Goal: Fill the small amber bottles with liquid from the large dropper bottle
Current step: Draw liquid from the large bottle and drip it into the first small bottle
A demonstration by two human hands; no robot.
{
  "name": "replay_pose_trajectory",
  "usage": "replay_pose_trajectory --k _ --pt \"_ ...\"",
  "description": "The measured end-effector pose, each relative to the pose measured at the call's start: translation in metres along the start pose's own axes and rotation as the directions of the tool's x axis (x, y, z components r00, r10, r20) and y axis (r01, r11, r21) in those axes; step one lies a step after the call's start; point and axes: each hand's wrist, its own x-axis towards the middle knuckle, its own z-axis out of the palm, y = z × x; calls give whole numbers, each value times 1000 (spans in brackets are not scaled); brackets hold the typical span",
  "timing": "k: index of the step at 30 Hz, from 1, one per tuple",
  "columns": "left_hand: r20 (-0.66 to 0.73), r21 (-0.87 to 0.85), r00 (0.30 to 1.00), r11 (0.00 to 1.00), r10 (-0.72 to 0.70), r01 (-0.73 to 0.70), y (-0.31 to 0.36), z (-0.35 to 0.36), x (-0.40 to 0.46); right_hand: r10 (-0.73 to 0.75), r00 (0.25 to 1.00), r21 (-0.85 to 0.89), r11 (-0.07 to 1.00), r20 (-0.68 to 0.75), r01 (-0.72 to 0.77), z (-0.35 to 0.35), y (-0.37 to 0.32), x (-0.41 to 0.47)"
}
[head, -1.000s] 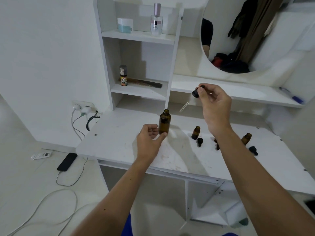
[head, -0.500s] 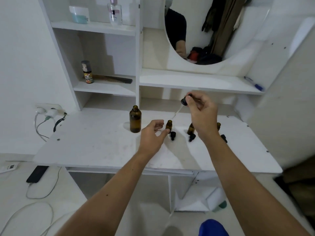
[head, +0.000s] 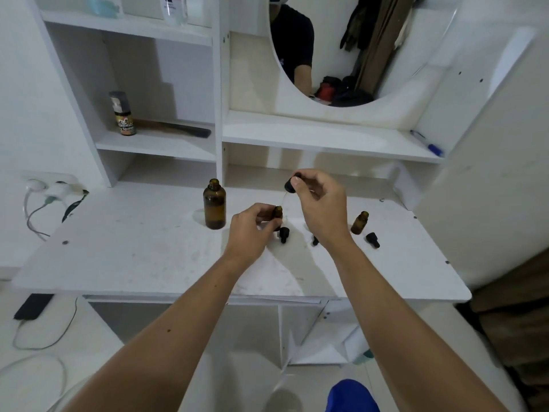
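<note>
The large amber bottle point(head: 214, 205) stands uncapped on the white desk point(head: 148, 251). Just to its right my left hand point(head: 251, 230) grips a small amber bottle point(head: 277, 213) that stands on the desk. Above it my right hand point(head: 322, 203) pinches the black bulb of the dropper point(head: 291, 184), whose glass tube slants down towards that bottle's mouth. Another small amber bottle point(head: 360, 223) stands open at the right. Loose black dropper caps lie near the held bottle point(head: 284, 234), under my right wrist point(head: 315, 241) and beside the right bottle point(head: 372, 239).
White shelves rise behind the desk, with a spray can point(head: 122, 113) and a dark comb point(head: 181, 129) in the left bay and a blue pen point(head: 427, 147) on the right shelf. A mirror point(head: 341, 49) hangs above. A power strip point(head: 56, 188) and cables sit at the left.
My left hand left the large bottle and moved right, and it now holds a small bottle. My right hand brought the dropper down over that bottle. The camera view shifted right.
</note>
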Motion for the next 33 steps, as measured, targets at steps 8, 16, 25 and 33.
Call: replay_pose_trajectory --k 8,16,25,33 --pt "12 -27 1000 999 -25 25 -2 1 1 8 1000 -39 999 24 -7 4 0 0" --pt "14 -41 999 999 -32 33 -2 -1 2 16 998 -43 999 56 -13 6 -3 3" --pt "25 -25 999 999 -27 28 -4 -1 3 24 1000 -56 998 5 -23 6 -5 2" --pt "36 -46 999 998 -34 36 -4 -1 3 32 999 -38 999 -9 -32 -4 -12 2"
